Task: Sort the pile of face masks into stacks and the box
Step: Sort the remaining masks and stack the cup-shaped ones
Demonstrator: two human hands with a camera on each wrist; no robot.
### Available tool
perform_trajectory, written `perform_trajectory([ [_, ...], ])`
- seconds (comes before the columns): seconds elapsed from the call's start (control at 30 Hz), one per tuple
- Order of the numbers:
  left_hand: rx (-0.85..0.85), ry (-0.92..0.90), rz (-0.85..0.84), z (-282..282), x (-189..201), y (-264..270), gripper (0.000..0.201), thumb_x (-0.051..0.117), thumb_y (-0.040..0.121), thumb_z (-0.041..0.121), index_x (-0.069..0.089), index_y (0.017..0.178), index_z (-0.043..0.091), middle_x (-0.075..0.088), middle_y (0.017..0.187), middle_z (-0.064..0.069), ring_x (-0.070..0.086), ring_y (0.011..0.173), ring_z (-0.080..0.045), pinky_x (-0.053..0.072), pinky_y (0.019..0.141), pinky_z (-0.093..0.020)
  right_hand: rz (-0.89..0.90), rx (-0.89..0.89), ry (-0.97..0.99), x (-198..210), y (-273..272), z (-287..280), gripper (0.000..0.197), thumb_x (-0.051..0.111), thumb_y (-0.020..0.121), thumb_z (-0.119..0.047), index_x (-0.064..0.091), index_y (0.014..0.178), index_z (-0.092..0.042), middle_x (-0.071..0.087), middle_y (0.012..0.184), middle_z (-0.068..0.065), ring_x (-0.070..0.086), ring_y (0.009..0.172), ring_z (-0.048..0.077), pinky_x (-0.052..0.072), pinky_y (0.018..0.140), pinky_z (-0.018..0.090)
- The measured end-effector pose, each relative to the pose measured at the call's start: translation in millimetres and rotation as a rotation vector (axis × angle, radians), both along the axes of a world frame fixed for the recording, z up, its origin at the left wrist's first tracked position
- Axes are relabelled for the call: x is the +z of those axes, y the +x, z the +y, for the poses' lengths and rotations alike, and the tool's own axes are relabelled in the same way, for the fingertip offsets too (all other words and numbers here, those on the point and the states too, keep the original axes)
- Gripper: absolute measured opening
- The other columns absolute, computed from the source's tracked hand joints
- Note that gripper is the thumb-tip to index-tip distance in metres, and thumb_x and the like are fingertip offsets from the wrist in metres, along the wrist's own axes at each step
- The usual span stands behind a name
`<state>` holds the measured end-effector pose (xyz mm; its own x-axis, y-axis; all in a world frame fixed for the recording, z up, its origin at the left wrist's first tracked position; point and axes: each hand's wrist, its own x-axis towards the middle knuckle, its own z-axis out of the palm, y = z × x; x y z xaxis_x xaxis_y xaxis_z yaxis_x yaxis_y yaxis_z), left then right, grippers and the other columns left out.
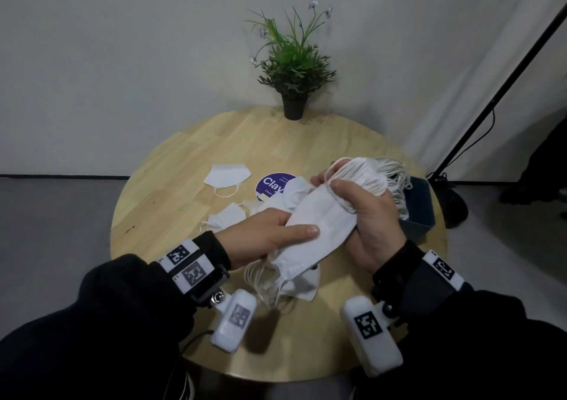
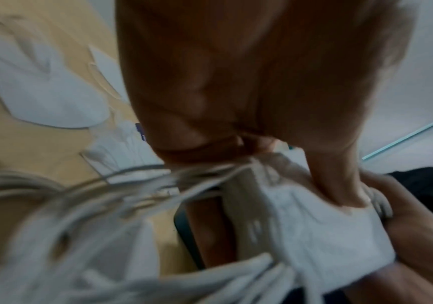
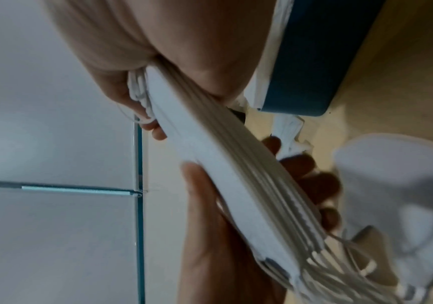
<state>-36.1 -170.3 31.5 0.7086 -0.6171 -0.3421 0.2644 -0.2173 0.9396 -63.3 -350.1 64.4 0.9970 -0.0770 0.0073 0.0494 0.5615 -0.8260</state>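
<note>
Both hands hold one stack of folded white face masks above the round wooden table. My left hand grips its near end, thumb laid on top. My right hand grips the far end, where a bundle of ear loops fans out. The right wrist view shows the stack edge-on, several masks thick, with the left thumb against it. Loose masks lie on the table to the left. The dark blue box sits at the right edge, behind my right hand.
A potted green plant stands at the table's far edge. A round purple label lies mid-table, partly under masks. Another white mask lies under the held stack. A black stand pole leans at the right.
</note>
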Motion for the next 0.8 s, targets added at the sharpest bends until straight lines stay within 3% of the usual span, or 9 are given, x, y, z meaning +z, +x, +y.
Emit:
perform_trajectory([
  [0.1, -0.129, -0.033, 0.128, 13.2, -4.3, 5.7, 0.037, 0.071, 0.095, 0.034, 0.074, 0.106, -0.001, 0.074, 0.107, -0.032, 0.063, 0.092, -0.04, 0.059, 0.07, -0.028, 0.025, -0.088, 0.085, 1.6, 6.3, -12.9, 0.026, 0.05, 0.092, 0.014, 0.063, 0.094, -0.008, 0.069, 0.091, 0.013, 0.071, 0.098, 0.029, 0.056, 0.095, 0.047],
  [0.23, 0.025, -0.097, 0.26, 23.5, -1.8, 11.7, 0.021, 0.07, 0.091, 0.013, 0.074, 0.101, -0.005, 0.073, 0.098, -0.033, 0.076, 0.072, -0.027, 0.062, 0.061, -0.026, 0.092, -0.211, 0.24, -2.6, 17.4, -30.2, 0.019, 0.056, 0.088, 0.01, 0.062, 0.093, -0.008, 0.065, 0.092, 0.014, 0.071, 0.087, 0.025, 0.057, 0.097, 0.046],
  [0.33, 0.168, -0.103, 0.281, 26.2, -3.4, 9.8, 0.016, 0.068, 0.087, 0.005, 0.073, 0.099, -0.004, 0.075, 0.095, -0.024, 0.078, 0.08, -0.029, 0.066, 0.07, -0.035, 0.144, -0.312, 0.272, -5.8, 27.3, -46.1, 0.02, 0.056, 0.089, 0.008, 0.063, 0.086, -0.011, 0.067, 0.09, 0.009, 0.073, 0.087, 0.021, 0.059, 0.096, 0.042],
  [0.4, 0.29, -0.208, 0.323, 28.0, -2.1, 10.5, 0.021, 0.065, 0.089, 0.005, 0.068, 0.107, -0.004, 0.074, 0.11, -0.027, 0.076, 0.099, -0.036, 0.063, 0.089, -0.043, 0.165, -0.392, 0.285, -7.1, 33.8, -59.0, 0.021, 0.056, 0.089, 0.007, 0.063, 0.082, -0.012, 0.068, 0.089, 0.008, 0.073, 0.086, 0.021, 0.061, 0.09, 0.039],
  [0.47, 0.425, -0.393, 0.356, 27.8, 3.6, 12.2, 0.012, 0.056, 0.086, 0.008, 0.064, 0.094, 0.003, 0.07, 0.123, -0.026, 0.07, 0.116, -0.037, 0.053, 0.106, -0.047, 0.186, -0.471, 0.298, -8.7, 37.5, -66.3, 0.021, 0.057, 0.086, 0.007, 0.063, 0.078, -0.011, 0.069, 0.083, 0.008, 0.073, 0.083, 0.022, 0.061, 0.075, 0.033],
  [0.57, 0.528, -0.53, 0.355, 21.6, 9.9, 11.0, 0.015, 0.048, 0.089, 0.009, 0.059, 0.079, 0.011, 0.071, 0.109, -0.018, 0.071, 0.102, -0.03, 0.055, 0.096, -0.042, 0.175, -0.572, 0.143, -9.0, 34.2, -54.3, 0.016, 0.061, 0.083, 0.008, 0.068, 0.083, -0.006, 0.074, 0.086, 0.013, 0.074, 0.079, 0.024, 0.06, 0.07, 0.033],
  [0.63, 0.505, -0.43, 0.268, 11.9, 11.8, 8.0, 0.017, 0.05, 0.093, 0.007, 0.061, 0.08, 0.01, 0.069, 0.096, -0.016, 0.07, 0.089, -0.028, 0.058, 0.081, -0.04, 0.065, -0.631, -0.111, -6.9, 28.0, -39.6, 0.014, 0.064, 0.079, 0.006, 0.071, 0.088, -0.002, 0.076, 0.092, 0.018, 0.075, 0.082, 0.026, 0.059, 0.071, 0.032],
  [0.73, 0.416, -0.109, -0.029, -1.8, 13.1, 6.3, 0.022, 0.057, 0.087, -0.002, 0.063, 0.067, 0.004, 0.059, 0.079, -0.021, 0.061, 0.084, -0.03, 0.054, 0.084, -0.048, -0.197, -0.567, -0.461, -8.3, 16.9, -11.9, 0.018, 0.065, 0.084, 0.009, 0.067, 0.101, 0.009, 0.075, 0.099, 0.02, 0.073, 0.088, 0.022, 0.056, 0.079, 0.025],
  [0.8, 0.255, 0.101, -0.244, -4.5, 13.7, 6.9, 0.01, 0.056, 0.08, -0.002, 0.066, 0.077, -0.005, 0.063, 0.082, -0.025, 0.062, 0.082, -0.033, 0.056, 0.087, -0.053, -0.252, -0.485, -0.507, -14.5, 13.7, 1.6, 0.018, 0.062, 0.087, 0.015, 0.064, 0.104, 0.01, 0.074, 0.099, 0.02, 0.072, 0.091, 0.022, 0.056, 0.086, 0.028],
])
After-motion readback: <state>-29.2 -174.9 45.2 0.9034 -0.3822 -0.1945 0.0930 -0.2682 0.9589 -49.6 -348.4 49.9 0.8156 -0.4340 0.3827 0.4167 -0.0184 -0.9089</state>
